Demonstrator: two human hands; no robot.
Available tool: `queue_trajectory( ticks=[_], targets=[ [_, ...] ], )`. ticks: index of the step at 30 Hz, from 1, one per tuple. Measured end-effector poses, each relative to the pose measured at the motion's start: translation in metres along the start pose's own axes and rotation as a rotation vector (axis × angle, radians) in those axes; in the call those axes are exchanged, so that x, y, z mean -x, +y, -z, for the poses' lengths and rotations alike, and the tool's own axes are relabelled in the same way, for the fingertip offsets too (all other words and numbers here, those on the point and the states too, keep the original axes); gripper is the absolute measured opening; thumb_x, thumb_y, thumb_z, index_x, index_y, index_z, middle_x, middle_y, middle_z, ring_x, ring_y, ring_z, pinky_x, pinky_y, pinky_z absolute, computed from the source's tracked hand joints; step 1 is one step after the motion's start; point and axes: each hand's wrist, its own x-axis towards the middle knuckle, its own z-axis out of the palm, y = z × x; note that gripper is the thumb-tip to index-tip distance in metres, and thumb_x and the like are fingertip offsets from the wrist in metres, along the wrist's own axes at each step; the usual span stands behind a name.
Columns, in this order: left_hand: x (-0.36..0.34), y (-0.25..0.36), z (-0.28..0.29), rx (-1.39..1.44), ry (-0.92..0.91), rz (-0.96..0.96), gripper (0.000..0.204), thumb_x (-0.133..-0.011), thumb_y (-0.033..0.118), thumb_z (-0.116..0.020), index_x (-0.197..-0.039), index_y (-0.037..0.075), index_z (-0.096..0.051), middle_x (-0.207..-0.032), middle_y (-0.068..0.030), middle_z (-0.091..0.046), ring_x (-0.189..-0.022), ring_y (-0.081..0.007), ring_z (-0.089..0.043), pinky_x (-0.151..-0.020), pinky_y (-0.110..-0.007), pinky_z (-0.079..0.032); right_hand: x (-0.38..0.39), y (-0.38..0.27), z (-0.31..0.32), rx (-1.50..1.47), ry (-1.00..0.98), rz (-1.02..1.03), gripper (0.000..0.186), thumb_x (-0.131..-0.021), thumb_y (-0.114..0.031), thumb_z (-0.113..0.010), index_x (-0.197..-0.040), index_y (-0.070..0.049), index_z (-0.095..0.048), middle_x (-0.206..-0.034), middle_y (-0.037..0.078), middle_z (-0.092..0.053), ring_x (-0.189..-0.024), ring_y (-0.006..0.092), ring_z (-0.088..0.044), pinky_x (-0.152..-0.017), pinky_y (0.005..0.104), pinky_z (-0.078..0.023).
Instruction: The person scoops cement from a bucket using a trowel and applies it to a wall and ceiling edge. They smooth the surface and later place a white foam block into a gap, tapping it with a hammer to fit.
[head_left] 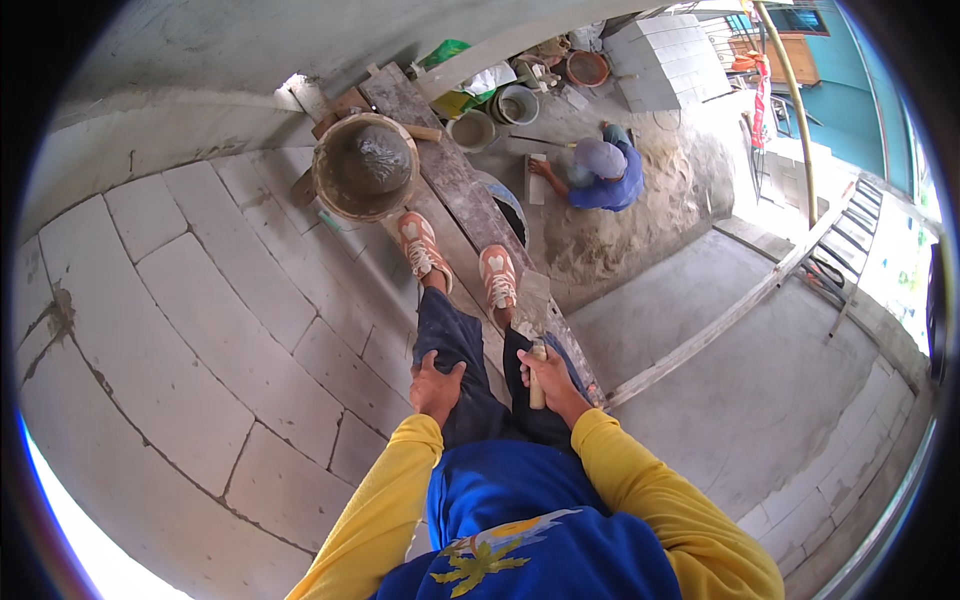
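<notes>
My left hand [436, 385] rests on my trouser leg [455, 335] near the knee, fingers slightly apart and holding nothing. My right hand [550, 385] is closed round the pale wooden handle of a trowel [532, 302]; its flat, mortar-coated blade points forward beside my right shoe. My pink-and-white shoes [422, 247] stand on a scaffold of worn wooden planks [450, 185]. Ahead of my left shoe sits a round bucket [355, 165] with wet grey mortar in it, a wooden piece behind it.
A block wall [180, 330] rises along my left. Below, a crouching person [610, 175] in blue touches a pale block [535, 190] beside a sand heap [670, 200]. Buckets [515, 105], stacked blocks [660, 65], a long timber [700, 340] and a ladder [855, 250] lie beyond.
</notes>
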Motion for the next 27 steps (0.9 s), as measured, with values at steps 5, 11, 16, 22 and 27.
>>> queue_trajectory(
  ticks=[5,11,16,22,27],
  targets=[
    [-0.001,0.003,-0.001,0.000,0.003,0.004,0.078,-0.086,0.054,-0.079,-0.151,0.019,-0.054,-0.145,-0.0214,-0.056,-0.129,-0.0442,-0.061,-0.110,-0.051,-0.049,0.001,-0.003,0.002,0.001,0.000,-0.004,0.025,-0.096,-0.021,-0.079,-0.097,-0.010,-0.056,-0.080,0.004,-0.063,-0.062,0.0153,-0.061,-0.057,0.0305,-0.051],
    [-0.003,0.003,-0.002,-0.010,0.015,-0.013,0.076,-0.086,0.053,-0.080,-0.149,0.019,-0.056,-0.145,-0.0207,-0.057,-0.128,-0.0437,-0.061,-0.110,-0.050,-0.049,-0.002,-0.001,0.003,-0.028,0.014,-0.010,0.028,-0.095,-0.020,-0.081,-0.100,-0.008,-0.055,-0.077,0.004,-0.062,-0.060,0.0152,-0.060,-0.054,0.0309,-0.051],
    [-0.005,0.004,0.002,-0.016,0.010,-0.025,0.075,-0.086,0.053,-0.080,-0.149,0.019,-0.056,-0.145,-0.0211,-0.057,-0.129,-0.0443,-0.061,-0.111,-0.051,-0.048,-0.003,0.001,0.004,-0.055,0.022,0.000,0.028,-0.094,-0.019,-0.081,-0.100,-0.008,-0.055,-0.077,0.003,-0.062,-0.060,0.0149,-0.061,-0.054,0.0306,-0.051],
    [-0.003,0.010,0.013,-0.025,0.015,-0.015,0.074,-0.086,0.052,-0.080,-0.147,0.015,-0.059,-0.143,-0.0223,-0.061,-0.132,-0.0434,-0.059,-0.112,-0.050,-0.047,-0.003,-0.001,0.001,-0.088,0.022,-0.009,0.028,-0.094,-0.019,-0.081,-0.101,-0.009,-0.056,-0.077,0.003,-0.062,-0.060,0.0146,-0.061,-0.054,0.0302,-0.051],
    [-0.008,0.007,0.016,-0.040,0.004,-0.033,0.075,-0.086,0.053,-0.080,-0.148,0.018,-0.057,-0.143,-0.0220,-0.058,-0.130,-0.0446,-0.060,-0.110,-0.051,-0.049,0.000,-0.004,-0.004,-0.107,0.035,-0.014,0.028,-0.095,-0.018,-0.081,-0.102,-0.009,-0.055,-0.077,0.003,-0.062,-0.060,0.0146,-0.060,-0.055,0.0304,-0.051]
  ],
)
